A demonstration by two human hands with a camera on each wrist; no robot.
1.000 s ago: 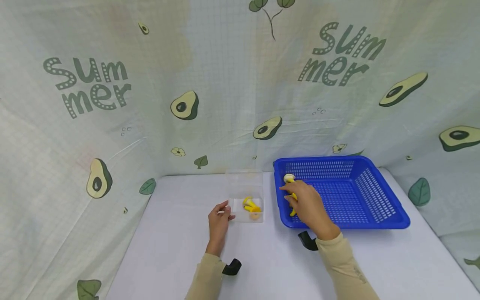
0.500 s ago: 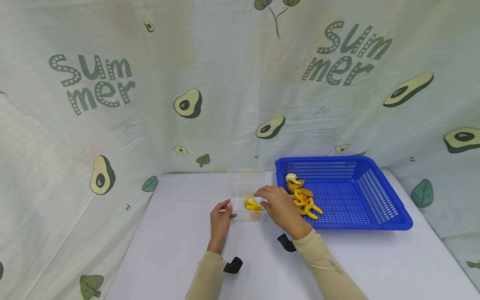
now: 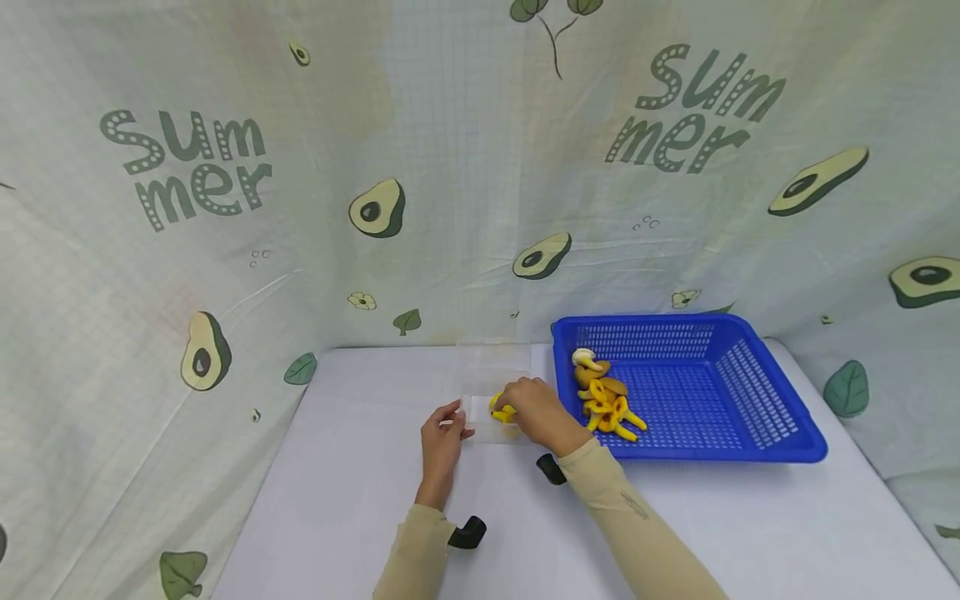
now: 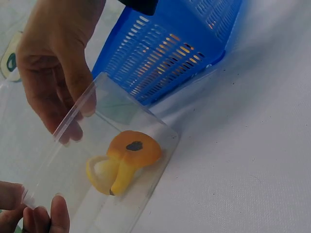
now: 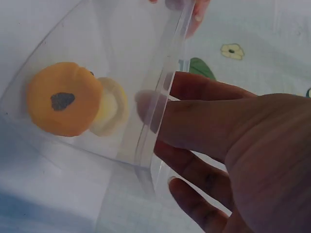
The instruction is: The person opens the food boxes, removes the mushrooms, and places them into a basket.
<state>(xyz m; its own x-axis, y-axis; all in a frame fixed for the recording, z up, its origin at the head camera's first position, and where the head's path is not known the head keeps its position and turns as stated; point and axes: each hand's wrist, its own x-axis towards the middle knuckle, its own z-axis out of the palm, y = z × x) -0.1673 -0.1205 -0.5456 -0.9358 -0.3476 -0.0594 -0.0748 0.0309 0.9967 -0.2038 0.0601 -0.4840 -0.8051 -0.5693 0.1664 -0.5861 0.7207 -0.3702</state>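
Note:
In the head view a clear plastic box (image 3: 487, 435) stands on the table with its see-through lid tipped back. At its left side my left hand (image 3: 441, 442) pinches the edge between thumb and fingers. An orange-yellow toy mushroom (image 4: 133, 150) and a paler cream-yellow mushroom (image 4: 101, 172) lie together on the box floor. My right hand (image 3: 542, 412) is over the box's right part, its fingertips dipping past the rim. Both wrist views show its thumb and fingers apart, with nothing between them, short of the mushrooms.
To the right stands a blue perforated basket (image 3: 697, 450). Several yellow and brown toy mushrooms (image 3: 611, 408) are heaped at its left end. A cloth printed with avocados (image 3: 377, 207) hangs behind the white table (image 3: 360, 483).
My right hand has left the mushrooms in the basket and moved left, then down over the box. My left hand has stayed at the box's left edge.

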